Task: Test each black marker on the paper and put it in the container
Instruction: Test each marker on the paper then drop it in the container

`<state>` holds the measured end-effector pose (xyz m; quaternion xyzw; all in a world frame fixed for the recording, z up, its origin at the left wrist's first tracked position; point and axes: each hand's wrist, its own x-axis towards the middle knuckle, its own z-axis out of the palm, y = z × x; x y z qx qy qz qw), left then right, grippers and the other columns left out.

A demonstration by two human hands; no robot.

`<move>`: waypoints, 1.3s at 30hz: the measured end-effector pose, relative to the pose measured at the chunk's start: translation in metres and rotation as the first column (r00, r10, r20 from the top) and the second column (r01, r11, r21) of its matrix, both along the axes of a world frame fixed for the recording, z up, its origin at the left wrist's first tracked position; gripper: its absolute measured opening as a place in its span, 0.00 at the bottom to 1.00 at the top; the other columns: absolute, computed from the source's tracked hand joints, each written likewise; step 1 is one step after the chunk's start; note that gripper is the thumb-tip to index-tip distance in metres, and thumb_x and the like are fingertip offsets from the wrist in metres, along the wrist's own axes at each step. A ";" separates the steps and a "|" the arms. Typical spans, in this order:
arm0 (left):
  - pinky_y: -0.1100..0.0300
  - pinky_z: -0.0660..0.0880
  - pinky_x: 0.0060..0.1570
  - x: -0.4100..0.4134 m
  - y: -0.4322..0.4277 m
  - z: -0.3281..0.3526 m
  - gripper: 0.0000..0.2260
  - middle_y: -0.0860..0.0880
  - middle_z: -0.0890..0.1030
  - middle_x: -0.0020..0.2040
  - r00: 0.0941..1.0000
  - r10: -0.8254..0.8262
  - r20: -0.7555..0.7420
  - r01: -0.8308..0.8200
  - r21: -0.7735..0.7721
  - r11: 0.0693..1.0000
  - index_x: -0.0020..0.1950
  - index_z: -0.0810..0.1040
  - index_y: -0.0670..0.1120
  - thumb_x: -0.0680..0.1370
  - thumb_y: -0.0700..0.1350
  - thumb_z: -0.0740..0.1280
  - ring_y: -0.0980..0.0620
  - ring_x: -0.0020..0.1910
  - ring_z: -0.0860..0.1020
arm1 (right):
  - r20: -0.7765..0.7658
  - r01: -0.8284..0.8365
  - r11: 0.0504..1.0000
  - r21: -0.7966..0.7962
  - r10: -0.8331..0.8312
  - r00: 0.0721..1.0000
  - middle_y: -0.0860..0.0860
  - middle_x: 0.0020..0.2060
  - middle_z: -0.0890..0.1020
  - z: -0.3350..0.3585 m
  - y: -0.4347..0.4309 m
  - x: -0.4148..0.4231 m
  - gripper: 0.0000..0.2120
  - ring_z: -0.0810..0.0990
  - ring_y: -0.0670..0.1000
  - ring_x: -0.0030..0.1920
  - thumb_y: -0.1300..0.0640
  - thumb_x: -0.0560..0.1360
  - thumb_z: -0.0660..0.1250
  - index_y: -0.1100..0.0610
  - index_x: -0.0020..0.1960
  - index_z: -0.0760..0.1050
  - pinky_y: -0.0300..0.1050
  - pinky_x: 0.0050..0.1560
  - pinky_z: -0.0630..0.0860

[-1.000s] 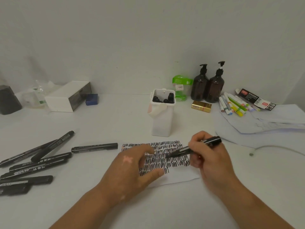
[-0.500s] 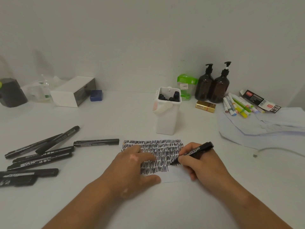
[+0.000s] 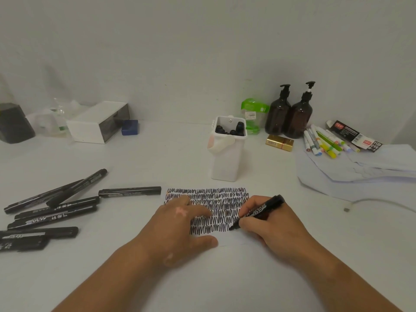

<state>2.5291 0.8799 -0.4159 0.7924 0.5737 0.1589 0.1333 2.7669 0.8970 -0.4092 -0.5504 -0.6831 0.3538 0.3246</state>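
Black marker [image 3: 261, 211] uncapped, pinched in right hand [image 3: 267, 226], tip touching paper [image 3: 227, 236] at right end of lowest scribble row. Left hand [image 3: 180, 224] flat, fingers straight, pressing paper's left part. White container [image 3: 227, 158] upright just behind paper, marker ends showing inside. Loose black markers [image 3: 56, 210] lying on table [image 3: 157, 158] at left. Two brown pump bottles [image 3: 288, 115] at back right.

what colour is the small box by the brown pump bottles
The small box is shiny gold, seen in the head view.
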 end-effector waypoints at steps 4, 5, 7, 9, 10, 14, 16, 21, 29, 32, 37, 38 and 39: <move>0.61 0.70 0.55 -0.001 0.001 -0.002 0.28 0.57 0.71 0.49 1.000 0.000 0.006 -0.001 0.005 1.000 0.66 0.74 0.63 0.69 0.71 0.68 0.55 0.52 0.71 | -0.011 0.037 0.999 0.008 -0.037 0.999 0.41 0.24 0.76 -0.002 0.001 0.001 0.03 0.69 0.41 0.24 0.51 0.68 0.73 0.46 0.42 0.81 0.31 0.26 0.64; 0.61 0.69 0.54 -0.001 0.001 -0.003 0.28 0.58 0.71 0.49 1.000 -0.001 0.009 0.000 0.008 1.000 0.66 0.74 0.63 0.69 0.71 0.68 0.55 0.52 0.71 | -0.011 0.033 0.999 0.004 -0.033 0.999 0.41 0.24 0.76 -0.002 0.001 0.001 0.03 0.69 0.41 0.24 0.52 0.68 0.73 0.46 0.42 0.81 0.31 0.26 0.64; 0.61 0.69 0.55 -0.001 0.002 -0.003 0.28 0.58 0.71 0.49 1.000 -0.002 0.010 0.002 0.011 1.000 0.66 0.74 0.63 0.69 0.71 0.68 0.56 0.52 0.71 | -0.012 0.010 1.000 -0.004 -0.010 1.000 0.40 0.25 0.76 0.000 0.000 0.001 0.03 0.69 0.40 0.25 0.53 0.67 0.72 0.47 0.40 0.81 0.30 0.27 0.65; 0.61 0.70 0.55 -0.002 0.001 -0.004 0.28 0.58 0.70 0.48 1.000 -0.003 0.008 0.003 0.010 1.000 0.66 0.74 0.63 0.69 0.71 0.68 0.56 0.52 0.71 | -0.004 0.006 1.000 -0.002 -0.006 1.000 0.40 0.25 0.77 0.000 0.001 0.001 0.03 0.70 0.40 0.26 0.54 0.67 0.72 0.47 0.41 0.81 0.29 0.27 0.65; 0.61 0.69 0.55 -0.002 0.001 -0.004 0.28 0.59 0.70 0.48 1.000 -0.003 0.011 0.003 0.011 1.000 0.66 0.74 0.63 0.69 0.72 0.68 0.56 0.52 0.71 | 0.000 0.020 1.000 0.004 -0.020 1.000 0.40 0.25 0.77 -0.001 0.001 0.001 0.03 0.70 0.40 0.26 0.54 0.68 0.73 0.47 0.41 0.81 0.30 0.27 0.65; 0.61 0.70 0.54 -0.002 0.002 -0.005 0.28 0.59 0.70 0.48 1.000 -0.004 0.015 0.003 0.013 1.000 0.66 0.74 0.63 0.69 0.72 0.68 0.56 0.52 0.71 | -0.022 0.055 0.998 -0.013 -0.055 0.998 0.41 0.24 0.77 -0.002 0.002 0.001 0.03 0.70 0.41 0.24 0.52 0.68 0.72 0.47 0.42 0.81 0.31 0.26 0.65; 0.61 0.70 0.54 -0.002 0.002 -0.005 0.28 0.59 0.71 0.48 1.000 -0.005 0.015 0.004 0.013 1.000 0.66 0.74 0.63 0.69 0.72 0.68 0.56 0.52 0.71 | -0.012 0.028 0.999 -0.020 -0.028 1.000 0.40 0.26 0.77 0.000 0.001 0.001 0.04 0.71 0.40 0.26 0.51 0.65 0.71 0.47 0.41 0.81 0.31 0.27 0.67; 0.60 0.70 0.54 -0.002 0.001 -0.004 0.28 0.58 0.71 0.47 1.000 -0.005 0.020 0.005 0.002 1.000 0.65 0.74 0.63 0.68 0.72 0.68 0.56 0.51 0.71 | -0.005 0.077 0.997 -0.015 -0.077 0.997 0.40 0.26 0.78 -0.002 0.004 0.002 0.02 0.72 0.39 0.25 0.54 0.70 0.73 0.47 0.41 0.80 0.30 0.27 0.66; 0.61 0.70 0.53 -0.001 0.001 -0.002 0.28 0.58 0.71 0.47 1.000 -0.006 0.004 0.006 -0.006 1.000 0.65 0.74 0.63 0.68 0.72 0.67 0.57 0.50 0.71 | 0.020 0.043 0.998 -0.036 -0.042 0.999 0.40 0.27 0.78 0.000 0.004 0.001 0.06 0.72 0.39 0.28 0.48 0.63 0.67 0.48 0.39 0.78 0.30 0.28 0.67; 0.60 0.71 0.54 -0.002 0.000 -0.001 0.30 0.59 0.71 0.47 1.000 -0.002 -0.004 0.002 -0.011 1.000 0.66 0.73 0.63 0.68 0.72 0.67 0.56 0.50 0.71 | -0.065 0.075 0.997 -0.032 -0.077 0.995 0.42 0.25 0.76 0.000 0.005 0.001 0.06 0.70 0.41 0.26 0.50 0.62 0.68 0.50 0.38 0.78 0.34 0.27 0.65; 0.71 0.67 0.45 0.000 -0.001 0.003 0.24 0.59 0.74 0.48 0.977 0.059 0.206 -0.063 0.012 0.998 0.70 0.68 0.61 0.76 0.56 0.70 0.62 0.44 0.72 | -0.505 0.115 0.984 -0.135 -0.168 0.847 0.52 0.24 0.71 0.006 0.009 0.008 0.04 0.65 0.49 0.23 0.57 0.64 0.70 0.54 0.37 0.76 0.41 0.23 0.62; 0.72 0.68 0.41 0.001 0.000 0.006 0.21 0.58 0.76 0.48 0.944 0.084 0.320 -0.084 -0.015 0.996 0.68 0.68 0.61 0.78 0.48 0.68 0.61 0.40 0.73 | -0.520 0.116 0.984 -0.132 -0.168 0.837 0.53 0.24 0.71 0.006 0.009 0.009 0.06 0.66 0.49 0.24 0.56 0.65 0.71 0.54 0.38 0.76 0.41 0.23 0.63; 0.72 0.69 0.37 0.000 0.000 0.008 0.20 0.57 0.78 0.48 0.893 0.113 0.435 -0.101 -0.051 0.994 0.65 0.69 0.61 0.78 0.41 0.64 0.59 0.37 0.74 | -0.527 0.110 0.986 -0.122 -0.159 0.835 0.53 0.25 0.72 0.006 0.010 0.010 0.07 0.67 0.49 0.25 0.54 0.65 0.73 0.54 0.38 0.76 0.40 0.23 0.64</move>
